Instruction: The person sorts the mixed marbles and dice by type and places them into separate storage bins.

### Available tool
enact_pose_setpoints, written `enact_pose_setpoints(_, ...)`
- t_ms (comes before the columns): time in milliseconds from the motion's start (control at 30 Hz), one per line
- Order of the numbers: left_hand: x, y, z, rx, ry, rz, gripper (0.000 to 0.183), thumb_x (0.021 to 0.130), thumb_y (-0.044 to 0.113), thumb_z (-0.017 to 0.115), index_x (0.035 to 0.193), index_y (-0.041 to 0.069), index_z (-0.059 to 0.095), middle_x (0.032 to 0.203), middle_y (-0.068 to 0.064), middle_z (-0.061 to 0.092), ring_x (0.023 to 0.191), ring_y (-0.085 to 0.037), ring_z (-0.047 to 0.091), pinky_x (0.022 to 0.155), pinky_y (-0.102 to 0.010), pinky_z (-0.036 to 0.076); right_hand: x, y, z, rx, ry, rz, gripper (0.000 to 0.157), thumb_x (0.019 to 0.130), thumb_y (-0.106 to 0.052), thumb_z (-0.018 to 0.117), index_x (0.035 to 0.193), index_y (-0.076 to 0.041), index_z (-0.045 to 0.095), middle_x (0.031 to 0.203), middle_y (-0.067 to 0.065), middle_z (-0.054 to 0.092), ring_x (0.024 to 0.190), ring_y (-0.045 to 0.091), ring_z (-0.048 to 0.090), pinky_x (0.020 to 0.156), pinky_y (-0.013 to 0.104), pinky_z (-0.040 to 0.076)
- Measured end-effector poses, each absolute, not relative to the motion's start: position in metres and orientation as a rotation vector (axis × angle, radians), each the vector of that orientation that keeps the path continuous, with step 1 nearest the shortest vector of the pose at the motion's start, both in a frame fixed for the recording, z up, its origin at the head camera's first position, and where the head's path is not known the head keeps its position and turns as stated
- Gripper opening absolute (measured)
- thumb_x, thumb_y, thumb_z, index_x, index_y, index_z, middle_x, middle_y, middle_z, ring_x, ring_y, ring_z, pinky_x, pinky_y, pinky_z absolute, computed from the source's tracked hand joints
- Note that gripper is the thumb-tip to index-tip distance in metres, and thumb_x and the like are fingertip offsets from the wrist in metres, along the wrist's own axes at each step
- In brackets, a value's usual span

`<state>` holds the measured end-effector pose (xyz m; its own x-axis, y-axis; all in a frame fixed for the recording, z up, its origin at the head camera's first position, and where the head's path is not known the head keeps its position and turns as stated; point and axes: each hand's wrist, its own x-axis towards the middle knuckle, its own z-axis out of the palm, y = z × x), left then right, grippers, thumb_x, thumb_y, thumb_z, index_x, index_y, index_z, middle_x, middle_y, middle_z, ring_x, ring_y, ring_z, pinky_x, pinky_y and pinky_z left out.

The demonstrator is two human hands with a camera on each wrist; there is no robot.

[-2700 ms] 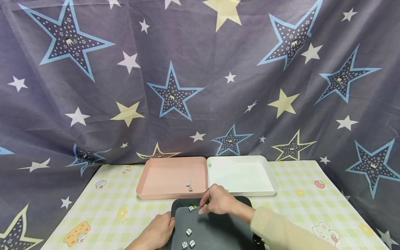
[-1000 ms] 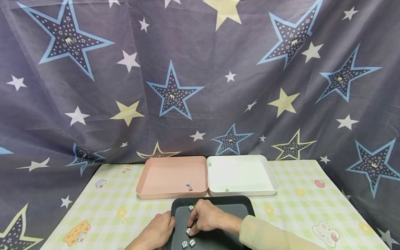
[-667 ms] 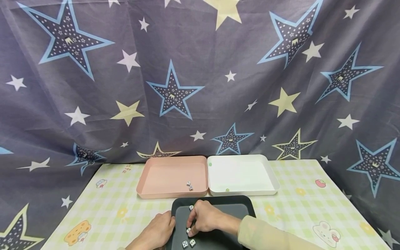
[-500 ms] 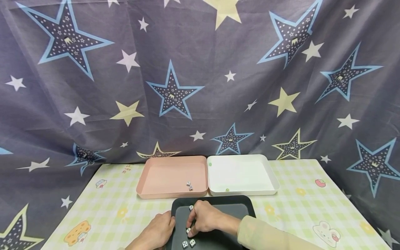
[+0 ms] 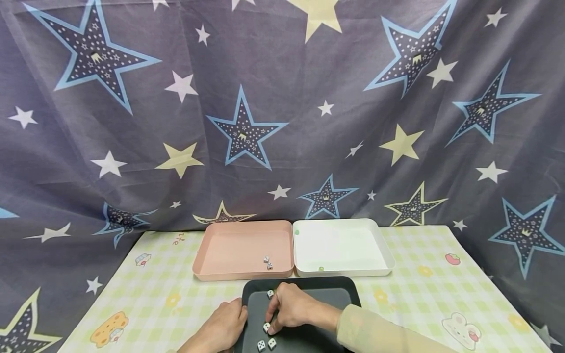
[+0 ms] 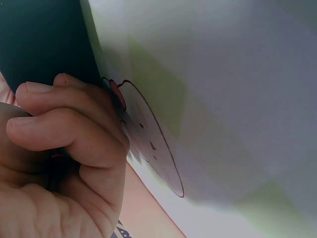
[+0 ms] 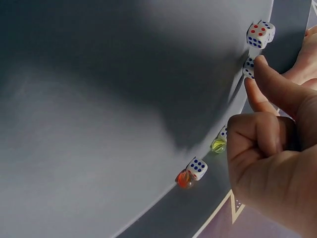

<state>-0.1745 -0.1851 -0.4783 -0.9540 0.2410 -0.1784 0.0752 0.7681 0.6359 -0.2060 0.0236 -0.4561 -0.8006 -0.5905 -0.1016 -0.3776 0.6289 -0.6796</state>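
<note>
My right hand reaches over the dark grey tray and pinches a white die between thumb and finger, low in the tray. Two more dice lie just below it in the head view. Farther up stands another die. In the right wrist view a yellow-green marble and an orange marble each sit against a die near the tray wall. At the tray's left edge my left hand holds the rim with curled fingers; its fingertips' contact is partly hidden.
Behind the dark tray stand a pink tray with two dice and a white tray with two green marbles, side by side. A checked cloth covers the table; a star-patterned curtain hangs behind.
My right hand has moved from the tray's far edge nearer and left to the die, then stayed there almost still. A marble now shows in the white tray's front. My left hand has not moved.
</note>
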Motion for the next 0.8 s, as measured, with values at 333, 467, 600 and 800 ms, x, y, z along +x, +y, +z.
enact_pose_setpoints(333, -0.175, -0.186, -0.479, 0.265, 2.685, 0.981, 0.026, 0.108, 0.012, 0.045, 0.087, 0.003, 0.058, 0.062, -0.008, 0.054, 0.041, -0.011, 0.051, 0.039, -0.029, 0.042, -0.205, 0.023, -0.459, -0.764, 2.548, -0.976, 0.021, 0.067, -0.008, 0.100, 0.070, -0.018, 0.081, 0.054, -0.015, 0.060, 0.061, 0.001, 0.050, 0.055, 0.021, 0.042)
enact_pose_setpoints(467, -0.177, -0.187, -0.481, 0.275, 2.682, 0.959, 0.026, 0.108, 0.010, 0.043, 0.088, 0.003, 0.058, 0.062, -0.008, 0.054, 0.041, -0.009, 0.051, 0.039, -0.029, 0.043, -0.207, 0.024, -0.458, -0.780, 2.540, -0.995, 0.021, 0.067, -0.008, 0.099, 0.070, -0.018, 0.081, 0.055, -0.016, 0.060, 0.061, 0.001, 0.051, 0.055, 0.021, 0.043)
enact_pose_setpoints(600, -0.177, -0.186, -0.480, 0.268, 2.688, 0.948, 0.026, 0.108, 0.011, 0.044, 0.089, 0.002, 0.059, 0.064, -0.007, 0.054, 0.046, -0.012, 0.054, 0.043, -0.031, 0.045, -0.212, 0.026, -0.459, -0.815, 2.535, -0.981, 0.020, 0.070, -0.008, 0.098, 0.070, -0.018, 0.081, 0.060, -0.018, 0.064, 0.063, 0.002, 0.054, 0.057, 0.023, 0.046)
enact_pose_setpoints(800, -0.174, -0.184, -0.475, 0.239, 2.685, 0.964, 0.027, 0.109, 0.013, 0.043, 0.089, 0.003, 0.059, 0.064, -0.007, 0.055, 0.042, -0.007, 0.050, 0.039, -0.025, 0.041, -0.216, 0.026, -0.447, -0.781, 2.504, -1.048, 0.019, 0.071, -0.006, 0.097, 0.072, -0.015, 0.081, 0.072, -0.015, 0.071, 0.064, 0.003, 0.059, 0.063, 0.023, 0.050)
